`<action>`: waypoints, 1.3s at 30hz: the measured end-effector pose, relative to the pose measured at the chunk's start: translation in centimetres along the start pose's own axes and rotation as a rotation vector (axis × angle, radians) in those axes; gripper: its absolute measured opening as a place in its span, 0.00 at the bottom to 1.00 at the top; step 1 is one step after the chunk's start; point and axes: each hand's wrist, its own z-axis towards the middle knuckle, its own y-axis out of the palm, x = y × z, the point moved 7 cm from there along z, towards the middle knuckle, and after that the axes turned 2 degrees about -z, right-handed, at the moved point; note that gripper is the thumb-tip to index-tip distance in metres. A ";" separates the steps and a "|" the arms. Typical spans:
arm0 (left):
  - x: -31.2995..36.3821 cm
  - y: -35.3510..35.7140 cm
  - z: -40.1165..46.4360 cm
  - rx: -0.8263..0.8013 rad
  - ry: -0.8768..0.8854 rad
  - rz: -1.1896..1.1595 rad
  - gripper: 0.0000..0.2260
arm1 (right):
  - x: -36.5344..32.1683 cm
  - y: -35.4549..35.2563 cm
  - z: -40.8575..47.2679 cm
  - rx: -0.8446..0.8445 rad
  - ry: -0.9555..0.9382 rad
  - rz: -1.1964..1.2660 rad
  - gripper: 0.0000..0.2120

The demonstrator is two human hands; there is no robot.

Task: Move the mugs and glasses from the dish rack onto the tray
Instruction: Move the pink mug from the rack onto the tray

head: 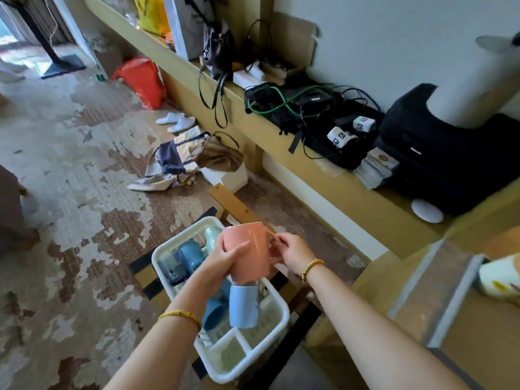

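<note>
A pink mug [250, 249] is held above the white dish rack [278, 313]. My left hand [225, 261] wraps around the mug's body from the left. My right hand [292, 253] pinches its handle on the right side. In the rack below lie a light blue mug [243, 308], a darker blue mug [212, 315], a blue cup [192, 256], a pale green mug [211, 235] and a glass [168, 270]. No tray is clearly in view.
The rack sits on a low wooden stand [230, 201] over patterned carpet. A wooden counter [464, 291] lies to the right, with a cloth item [501, 277] on it. A long ledge [323, 170] behind holds bags, cables and a black case [450, 156].
</note>
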 end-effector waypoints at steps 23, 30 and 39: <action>-9.4 48.1 -7.2 -0.529 0.232 0.554 0.33 | 25.4 -34.1 -27.8 0.378 0.311 0.174 0.12; -14.9 53.8 -9.9 -0.510 0.330 0.571 0.40 | 28.3 -35.3 -31.5 0.380 0.376 0.287 0.27; -20.2 57.0 -10.5 -0.656 0.324 0.938 0.41 | 34.6 -35.1 -35.2 0.475 0.528 0.339 0.27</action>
